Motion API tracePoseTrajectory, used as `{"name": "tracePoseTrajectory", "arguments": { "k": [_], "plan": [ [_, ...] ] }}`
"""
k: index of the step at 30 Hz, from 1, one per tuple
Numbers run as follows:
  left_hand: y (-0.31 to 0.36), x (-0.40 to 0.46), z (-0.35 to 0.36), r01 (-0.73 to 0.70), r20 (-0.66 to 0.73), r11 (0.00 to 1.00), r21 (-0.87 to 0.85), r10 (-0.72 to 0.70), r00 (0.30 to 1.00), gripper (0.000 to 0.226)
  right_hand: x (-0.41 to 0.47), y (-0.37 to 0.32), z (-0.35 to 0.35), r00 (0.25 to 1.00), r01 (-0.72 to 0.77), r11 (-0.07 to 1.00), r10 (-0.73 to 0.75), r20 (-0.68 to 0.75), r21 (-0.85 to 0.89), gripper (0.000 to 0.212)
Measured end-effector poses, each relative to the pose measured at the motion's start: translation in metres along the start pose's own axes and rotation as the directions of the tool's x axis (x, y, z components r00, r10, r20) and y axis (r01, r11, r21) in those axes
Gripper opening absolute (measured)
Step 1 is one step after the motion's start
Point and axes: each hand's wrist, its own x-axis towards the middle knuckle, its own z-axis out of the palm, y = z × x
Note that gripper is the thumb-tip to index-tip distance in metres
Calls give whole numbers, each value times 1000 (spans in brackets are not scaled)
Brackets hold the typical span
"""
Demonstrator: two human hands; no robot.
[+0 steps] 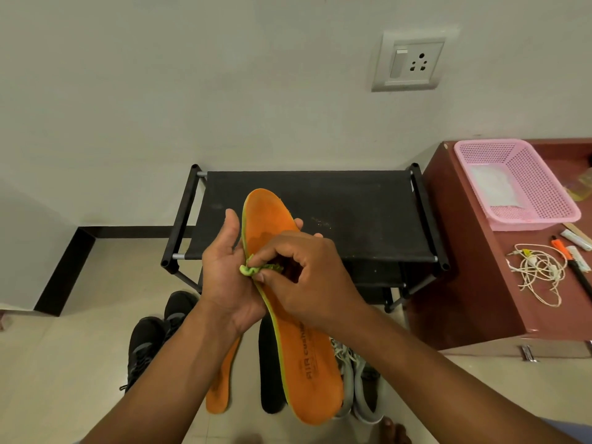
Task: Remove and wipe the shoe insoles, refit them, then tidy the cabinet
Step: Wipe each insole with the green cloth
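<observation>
An orange insole (272, 219) with a green edge is held up in front of me, toe end pointing away. My left hand (226, 277) grips it from the left side, fingers wrapped behind it. My right hand (304, 277) pinches a small green cloth (256, 269) against the insole's middle. On the floor below lie a second orange insole (221, 389) and a black insole (270, 379). A pair of black shoes (153, 334) stands to the left. Grey-white shoes (358, 386) sit to the right, partly hidden by the held insole.
A black fabric-topped shoe rack (352, 213) stands against the wall. At the right, a brown cabinet (480, 283) carries a pink basket (544, 200), a tangled white cord (541, 270), and an orange-tipped pen (563, 251). A wall socket (410, 64) is above.
</observation>
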Motion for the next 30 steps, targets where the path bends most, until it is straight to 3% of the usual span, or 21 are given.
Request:
{"name": "tracePoseTrajectory", "arguments": {
  "k": [5,10,16,22,28,30],
  "plan": [
    [-5,4,-2,11,35,999,44,-13,999,79,1,1,2,998,49,995,-54,-45,-89,12],
    [-7,6,0,30,26,999,19,-31,999,79,2,3,-1,994,28,998,-33,-104,-47,13],
    [-22,0,14,-58,82,993,98,50,995,52,9,4,-9,953,12,993,-46,-300,-116,11],
    [-31,-8,24,93,71,950,298,-119,990,61,12,11,-23,884,-65,945,-94,-458,-320,6],
    [-28,-8,24,82,70,937,340,-112,991,61,12,17,-33,844,-150,933,-51,-533,-327,7],
    [-26,-5,22,60,61,940,334,-85,994,60,11,19,-31,863,-126,932,-66,-501,-340,6]
  ]
}}
